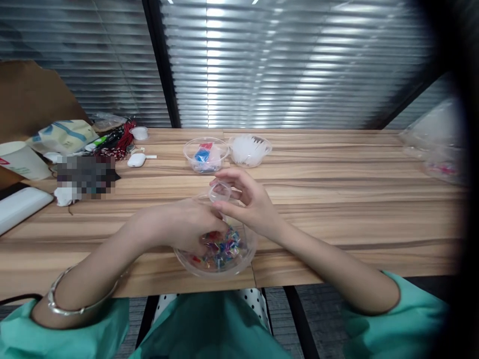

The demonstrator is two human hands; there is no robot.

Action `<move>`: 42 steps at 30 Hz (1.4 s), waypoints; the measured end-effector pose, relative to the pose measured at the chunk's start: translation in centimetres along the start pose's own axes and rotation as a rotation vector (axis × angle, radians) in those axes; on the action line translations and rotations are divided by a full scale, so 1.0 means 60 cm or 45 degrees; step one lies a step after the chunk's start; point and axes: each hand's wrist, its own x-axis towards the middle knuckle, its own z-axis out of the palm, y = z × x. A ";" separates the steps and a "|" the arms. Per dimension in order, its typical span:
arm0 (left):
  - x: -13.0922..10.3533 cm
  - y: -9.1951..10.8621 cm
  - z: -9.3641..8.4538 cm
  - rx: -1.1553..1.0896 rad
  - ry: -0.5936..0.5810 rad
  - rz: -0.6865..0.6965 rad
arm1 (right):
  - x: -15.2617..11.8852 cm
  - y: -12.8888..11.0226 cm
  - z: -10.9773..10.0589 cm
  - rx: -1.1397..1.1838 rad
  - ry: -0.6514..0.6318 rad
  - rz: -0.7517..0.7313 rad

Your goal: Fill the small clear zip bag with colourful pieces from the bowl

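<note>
By the near table edge [149, 287], a bowl [224, 273] of bits [226, 248] is entered by the left hand [198, 223], grip unclear; a cup [220, 191] is grasped by the right hand [255, 202].

The big bowl [220, 274] is clear, smooth plastic with a bit of shine, and the bits [229, 248] inside look very shiny. The little cup [220, 192] is see-through plastic too. The table [337, 199] looks like smooth, stripy wood. The bracelet [65, 311] is shiny, silvery metal. The sleeve [75, 331] is soft green cloth, not shiny. The bag [436, 132] is thin, crinkly, clear plastic.
</note>
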 end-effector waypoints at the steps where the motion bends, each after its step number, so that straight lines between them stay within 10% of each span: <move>1: 0.005 0.001 0.003 0.078 -0.160 0.044 | 0.000 0.000 0.000 -0.005 0.004 0.000; 4: 0.016 0.001 0.009 0.106 -0.348 0.100 | -0.001 -0.001 0.000 -0.024 0.017 0.011; 42: 0.007 -0.017 0.009 -0.552 0.330 0.092 | -0.003 0.004 -0.004 0.177 0.057 -0.046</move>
